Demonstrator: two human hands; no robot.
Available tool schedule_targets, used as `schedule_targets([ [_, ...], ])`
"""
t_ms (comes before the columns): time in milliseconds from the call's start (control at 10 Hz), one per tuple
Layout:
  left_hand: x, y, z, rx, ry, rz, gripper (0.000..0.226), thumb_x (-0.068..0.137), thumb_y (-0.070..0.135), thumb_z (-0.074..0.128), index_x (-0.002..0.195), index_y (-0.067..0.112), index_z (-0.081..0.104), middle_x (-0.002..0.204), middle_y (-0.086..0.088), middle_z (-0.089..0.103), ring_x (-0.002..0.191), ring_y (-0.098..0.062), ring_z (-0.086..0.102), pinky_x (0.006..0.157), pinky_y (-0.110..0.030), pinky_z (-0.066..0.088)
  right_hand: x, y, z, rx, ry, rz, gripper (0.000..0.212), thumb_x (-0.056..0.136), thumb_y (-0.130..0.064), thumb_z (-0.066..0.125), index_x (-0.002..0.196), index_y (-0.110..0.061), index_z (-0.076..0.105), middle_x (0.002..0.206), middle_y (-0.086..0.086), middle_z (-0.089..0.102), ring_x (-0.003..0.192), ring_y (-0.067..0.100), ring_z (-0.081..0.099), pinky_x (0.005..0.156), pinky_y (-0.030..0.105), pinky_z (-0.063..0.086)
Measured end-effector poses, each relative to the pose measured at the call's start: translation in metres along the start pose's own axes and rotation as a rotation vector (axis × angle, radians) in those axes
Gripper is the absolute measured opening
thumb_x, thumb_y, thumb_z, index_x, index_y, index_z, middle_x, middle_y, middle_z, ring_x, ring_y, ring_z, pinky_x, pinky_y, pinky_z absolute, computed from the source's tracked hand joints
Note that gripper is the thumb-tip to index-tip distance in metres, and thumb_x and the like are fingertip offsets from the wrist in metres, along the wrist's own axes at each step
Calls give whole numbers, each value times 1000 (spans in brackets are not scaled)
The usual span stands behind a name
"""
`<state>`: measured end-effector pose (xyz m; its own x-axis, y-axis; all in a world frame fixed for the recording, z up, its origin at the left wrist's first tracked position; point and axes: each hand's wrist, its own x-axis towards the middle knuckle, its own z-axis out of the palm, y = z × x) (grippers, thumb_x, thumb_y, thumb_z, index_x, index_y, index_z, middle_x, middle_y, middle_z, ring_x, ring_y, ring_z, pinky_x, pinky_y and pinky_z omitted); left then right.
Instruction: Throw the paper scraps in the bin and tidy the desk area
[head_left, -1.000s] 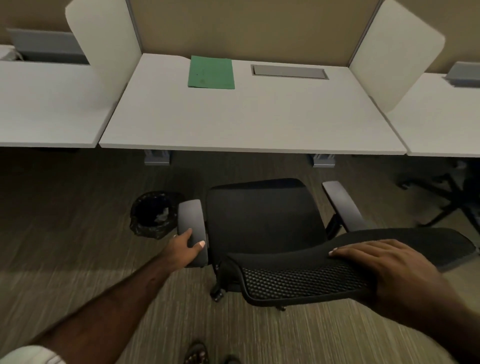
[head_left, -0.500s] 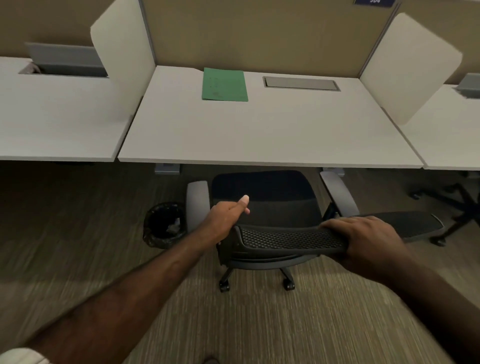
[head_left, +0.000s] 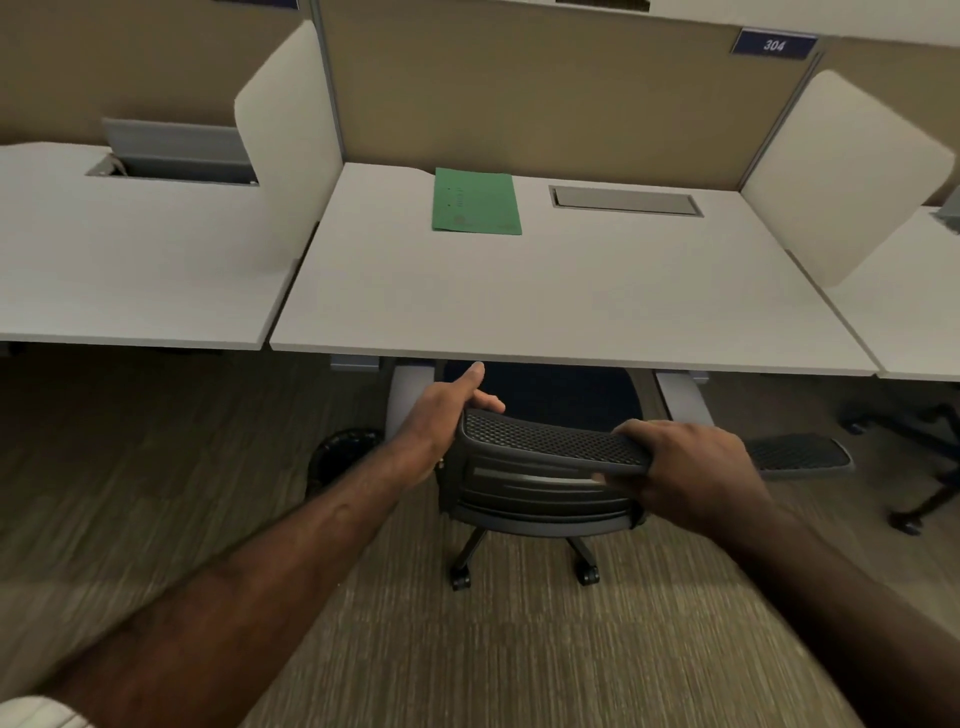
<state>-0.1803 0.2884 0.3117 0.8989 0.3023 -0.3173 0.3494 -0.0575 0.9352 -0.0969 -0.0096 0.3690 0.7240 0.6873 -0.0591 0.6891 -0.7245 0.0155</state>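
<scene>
A black office chair (head_left: 540, 483) stands at the white desk (head_left: 545, 301), its seat partly under the desk's front edge. My right hand (head_left: 691, 467) grips the top of the mesh backrest. At the backrest's left corner rests my left hand (head_left: 447, 410), thumb raised and fingers curled over the top edge. A green folder (head_left: 475, 202) lies flat at the back of the desk. The black bin (head_left: 337, 452) stands on the floor left of the chair, mostly hidden behind my left forearm. No paper scraps show on the desk.
White divider panels (head_left: 291, 156) stand at both sides of the desk, with neighbouring desks beyond. A grey cable hatch (head_left: 626, 200) is set into the desk's back. Another chair's base (head_left: 914, 467) stands at the right. The floor is carpet.
The chair has rolled forward, and its seat and armrests now reach under the desk. My left hand left the armrest and came to the backrest's top edge. My right hand stayed on the backrest.
</scene>
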Motion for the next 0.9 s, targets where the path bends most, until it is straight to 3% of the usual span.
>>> schedule_targets([
  [200, 2, 5, 3, 25, 46, 34, 64, 94, 72, 33, 88, 32, 83, 87, 32, 75, 77, 28, 60, 70, -21, 33, 7, 0, -11, -6, 7, 5, 43, 86, -73, 60, 118, -44, 61, 93, -21, 69, 73, -2, 54, 56, 15, 25],
  [300, 1, 10, 3, 46, 79, 18, 61, 97, 67, 34, 88, 31, 83, 80, 34, 72, 76, 25, 61, 68, -21, 31, 12, -1, -15, 12, -1, 10, 44, 87, -71, 61, 121, -43, 61, 98, -18, 71, 77, 2, 57, 58, 20, 31],
  [400, -1, 16, 1, 67, 123, 1, 58, 98, 64, 36, 86, 31, 83, 81, 28, 66, 84, 8, 58, 68, -20, 31, 14, -3, -16, 8, 22, 16, 45, 87, -72, 61, 120, -42, 62, 98, -16, 72, 77, 5, 58, 57, 20, 34],
  [500, -5, 23, 1, 78, 161, -7, 57, 101, 59, 38, 86, 27, 83, 86, 29, 59, 86, 7, 52, 67, -22, 30, 17, -4, -15, 28, 17, 25, 49, 84, -78, 57, 117, -41, 61, 97, -15, 72, 80, 7, 63, 68, 29, 53],
  [600, -10, 31, 1, 115, 218, -2, 55, 104, 53, 40, 85, 24, 82, 89, 24, 61, 88, 5, 52, 69, -21, 29, 20, -3, -15, 39, 4, 30, 68, 75, -94, 43, 114, -41, 62, 92, -18, 70, 78, 6, 63, 73, 33, 57],
  [700, -19, 36, -1, 149, 267, -17, 52, 103, 51, 43, 88, 20, 82, 92, 16, 67, 90, -1, 58, 80, -29, 39, 20, -7, -14, 56, -25, 5, 92, 62, -109, 29, 113, -41, 62, 92, -20, 67, 79, 4, 61, 74, 33, 53],
  [800, -27, 47, -3, 256, 234, -31, 46, 100, 53, 49, 103, 18, 79, 102, 4, 74, 97, -13, 67, 98, -43, 53, 12, -6, -17, 133, -95, -15, 112, 59, -112, 28, 138, -38, 56, 128, -12, 70, 112, 12, 64, 99, 45, 50],
  [900, -37, 69, 6, 461, 207, 35, 48, 101, 56, 47, 100, 15, 71, 103, -7, 71, 91, -18, 61, 94, -48, 57, 11, 0, -36, 188, -47, -5, 109, 68, -108, 25, 144, -36, 54, 143, -8, 64, 128, 17, 58, 106, 50, 44],
])
